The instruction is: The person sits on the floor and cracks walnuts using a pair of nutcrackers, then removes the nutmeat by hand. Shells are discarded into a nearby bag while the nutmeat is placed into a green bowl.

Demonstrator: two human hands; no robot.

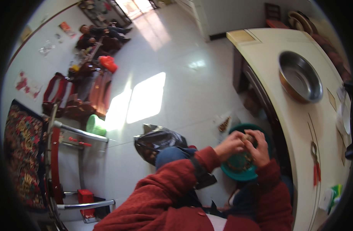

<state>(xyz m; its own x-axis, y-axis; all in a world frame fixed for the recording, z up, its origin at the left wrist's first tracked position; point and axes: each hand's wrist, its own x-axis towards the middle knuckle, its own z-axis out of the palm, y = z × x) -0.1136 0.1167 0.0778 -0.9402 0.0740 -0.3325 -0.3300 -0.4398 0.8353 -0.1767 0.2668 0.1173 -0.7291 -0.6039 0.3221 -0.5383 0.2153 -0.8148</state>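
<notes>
Over a green plastic basin (233, 170) on the floor, both my hands meet around a small brown nut (249, 139), partly covered by my fingers. My left hand (232, 145) pinches it with its fingertips from the left. Thumb and fingers of my right hand (259, 147) curl round it from the other side. Brown shell pieces (242, 165) lie in the basin below. Beside my knee a black plastic bag (172, 137) stands with its mouth open; brown lumps inside are too dim to name exactly.
On the cream table (300, 144) at right are a steel basin (302, 78) and a red-handled plier-like tool (315, 164). A clear bag of brown pieces (224, 124) lies near the basin. Left are a metal-framed chair (81, 131) and a green bin (95, 125). Someone (105, 30) sits farther back.
</notes>
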